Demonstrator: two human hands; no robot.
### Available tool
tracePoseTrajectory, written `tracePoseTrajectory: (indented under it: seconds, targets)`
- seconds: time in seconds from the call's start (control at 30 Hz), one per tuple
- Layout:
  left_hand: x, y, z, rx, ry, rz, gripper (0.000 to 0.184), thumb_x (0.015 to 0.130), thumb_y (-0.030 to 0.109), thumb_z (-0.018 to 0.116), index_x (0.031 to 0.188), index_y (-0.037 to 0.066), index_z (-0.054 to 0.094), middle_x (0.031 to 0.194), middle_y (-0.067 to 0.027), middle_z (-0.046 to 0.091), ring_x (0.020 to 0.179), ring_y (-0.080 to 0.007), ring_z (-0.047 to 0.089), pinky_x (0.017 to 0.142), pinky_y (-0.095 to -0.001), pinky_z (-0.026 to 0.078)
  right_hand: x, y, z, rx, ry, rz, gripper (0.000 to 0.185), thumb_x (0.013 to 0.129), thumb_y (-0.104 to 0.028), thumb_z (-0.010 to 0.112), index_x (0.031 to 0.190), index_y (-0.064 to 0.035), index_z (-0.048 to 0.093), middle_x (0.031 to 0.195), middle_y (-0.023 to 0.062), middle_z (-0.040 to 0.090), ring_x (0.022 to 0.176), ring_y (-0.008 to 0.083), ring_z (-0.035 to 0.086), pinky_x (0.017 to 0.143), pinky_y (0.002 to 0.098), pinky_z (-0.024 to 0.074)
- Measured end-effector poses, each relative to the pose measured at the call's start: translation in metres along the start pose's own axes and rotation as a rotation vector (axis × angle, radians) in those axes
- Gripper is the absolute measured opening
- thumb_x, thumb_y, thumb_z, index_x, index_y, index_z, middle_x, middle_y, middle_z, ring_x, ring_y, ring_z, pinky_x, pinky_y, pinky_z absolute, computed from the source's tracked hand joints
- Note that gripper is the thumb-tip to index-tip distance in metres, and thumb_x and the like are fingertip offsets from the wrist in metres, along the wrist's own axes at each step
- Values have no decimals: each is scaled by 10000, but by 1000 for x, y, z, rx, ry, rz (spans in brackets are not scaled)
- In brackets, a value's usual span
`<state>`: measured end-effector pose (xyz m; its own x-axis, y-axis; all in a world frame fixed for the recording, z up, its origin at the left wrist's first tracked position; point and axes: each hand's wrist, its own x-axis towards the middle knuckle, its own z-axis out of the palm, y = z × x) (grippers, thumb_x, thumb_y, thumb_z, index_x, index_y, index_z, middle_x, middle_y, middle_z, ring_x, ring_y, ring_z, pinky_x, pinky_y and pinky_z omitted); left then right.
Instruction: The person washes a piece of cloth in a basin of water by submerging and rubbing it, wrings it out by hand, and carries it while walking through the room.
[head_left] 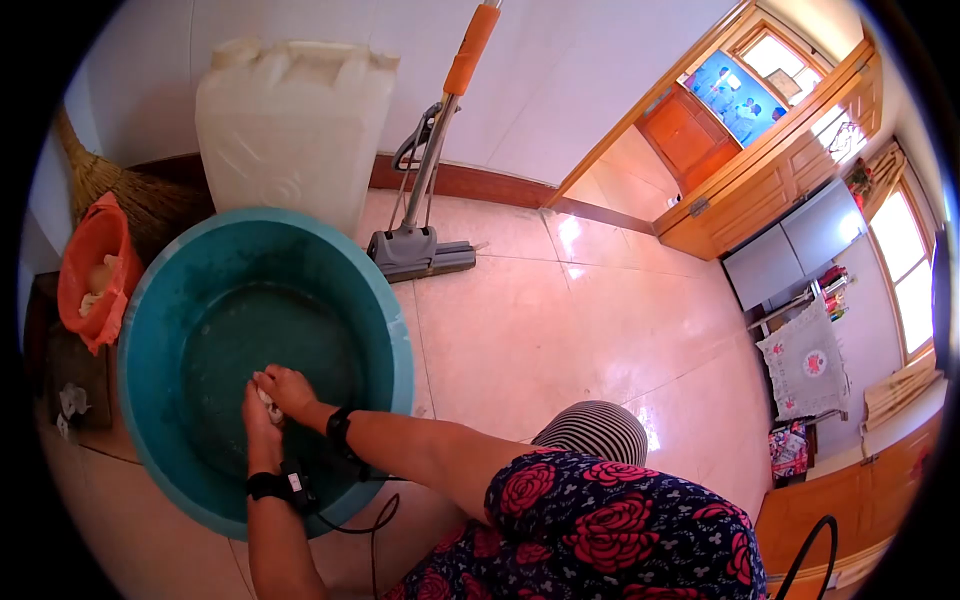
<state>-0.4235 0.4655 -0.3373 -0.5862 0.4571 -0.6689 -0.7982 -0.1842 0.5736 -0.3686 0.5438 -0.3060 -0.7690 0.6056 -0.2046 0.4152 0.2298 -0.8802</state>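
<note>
A large teal basin (400,350) stands on the floor at the left. Inside it, my left hand (262,432) and my right hand (288,390) are pressed together around a small pale, cloth-like item (269,403). Most of this item is hidden by the fingers. My right arm reaches in from the right, over the basin's rim, and my left arm comes up from the bottom edge. Both wrists wear black straps, and a black cable runs from them. The basin's bottom looks dark, and I cannot tell how much water it holds.
Behind the basin stand a whitish plastic jug (290,140) and a grey mop (420,250) with an orange handle. A red bag (95,270) and a straw broom (120,185) are at the left. A striped rounded thing (595,432) sits beside my floral clothing. Farther off is an open doorway.
</note>
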Motion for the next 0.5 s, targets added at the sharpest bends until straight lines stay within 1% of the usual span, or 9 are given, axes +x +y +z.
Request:
tracePoseTrajectory:
  seconds: [0.03,0.07,0.13,0.23,0.33,0.37,0.43,0.47,0.5]
  targets:
    - [2,-1,0,24,27,14,362,864,441,435,953,109,552,892,-26,584,798,-157,579,644,-301,480,1,0,2,35,-8,46,309,819,-370,528,857,-67,572,821,122,620,772,280,597,652,394,452]
    - [4,-1,0,47,55,28,379,862,464,422,957,119,545,913,-23,579,807,-158,576,645,-306,476,4,0,3,266,-64,109,314,827,-368,514,909,-68,562,899,126,604,822,273,586,682,385,448]
    - [-7,-1,10,-9,-46,57,403,867,478,401,964,116,550,916,-28,581,837,-167,571,648,-305,475,10,2,8,730,-175,239,343,843,-364,486,1013,-71,541,1056,134,573,923,258,563,743,366,441]
    - [-6,-5,9,-80,-85,132,445,871,499,373,985,106,548,937,-33,578,875,-180,562,675,-304,470,4,-7,-3,785,-324,329,387,858,-352,475,1138,-85,470,1159,117,509,997,227,523,797,335,426]
    - [7,-1,-11,-128,-20,127,431,878,463,388,1012,80,532,978,-51,567,890,-202,555,726,-329,465,17,25,28,421,-294,43,413,867,-363,484,1182,-96,469,1062,103,553,952,187,534,793,316,436]
    - [14,2,-21,-143,6,108,418,882,442,400,1022,69,525,994,-59,563,892,-211,553,745,-341,463,16,31,31,291,-278,-33,385,865,-342,483,1152,-86,490,1051,115,561,950,198,539,795,320,437]
    - [53,-2,-66,140,106,286,371,881,367,417,1018,38,517,980,-79,559,901,-208,544,754,-340,456,9,24,23,32,-238,-186,332,860,-300,482,1092,-66,531,1029,138,575,946,221,549,798,329,439]
    - [65,-6,-79,284,161,372,347,881,330,426,1016,22,513,972,-90,557,906,-206,539,759,-340,452,13,28,22,-61,-162,-191,301,852,-269,479,1057,-59,547,1017,147,581,943,235,555,797,334,441]
    - [65,-6,-78,306,283,474,316,868,281,428,1019,15,511,978,-103,553,896,-215,537,754,-345,452,22,39,20,-152,-87,-193,272,844,-239,477,1023,-52,564,1005,156,587,940,249,562,796,340,444]
